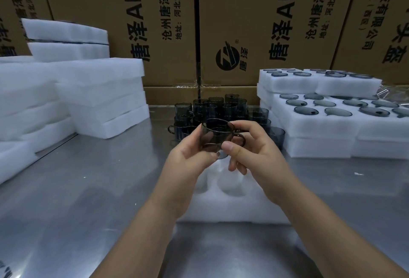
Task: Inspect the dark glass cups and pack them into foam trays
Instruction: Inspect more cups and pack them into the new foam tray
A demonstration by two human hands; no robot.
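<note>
cardboard boxes (155, 23): printed cartons walling the scene, well behind the open foam tray.
counter (66, 189): bare metal, carries the open foam tray and everything else.
blank foam slabs (99, 92): white stacks, far left of the open foam tray; no cups showing in them.
packed trays (321, 123): stacked far right of the open foam tray; dark glass in every pocket I can see, top layers only.
open foam tray (232, 207): landmark, lying flat at the near middle of the counter under both forearms; the round pockets in view look empty, the rest hidden by arms.
loose cups (212, 107): tight cluster just behind the open foam tray, some stacked; count unclear.
left hand (188, 158): above the tray's far edge, gripping the cup body from the left.
right hand (259, 154): above the tray's far edge, on the cup's handle side.
held cup (212, 136): in the air over the tray's far edge, roughly upright, handle to the right, touching neither tray nor counter.
fingers (230, 146): right thumb presses the cup's lower wall, index reaches the handle, other right fingers curled below; left thumb sits at the base, left fingers wrapped behind the glass, mostly hidden.
step: looks like inspection, cup up between both hands, not yet lowered.
done: judging by the right stack, several trays filled.
left: this cup to seat, the current tray apparently unfilled, and the whole loose cluster to check and pack.
</note>
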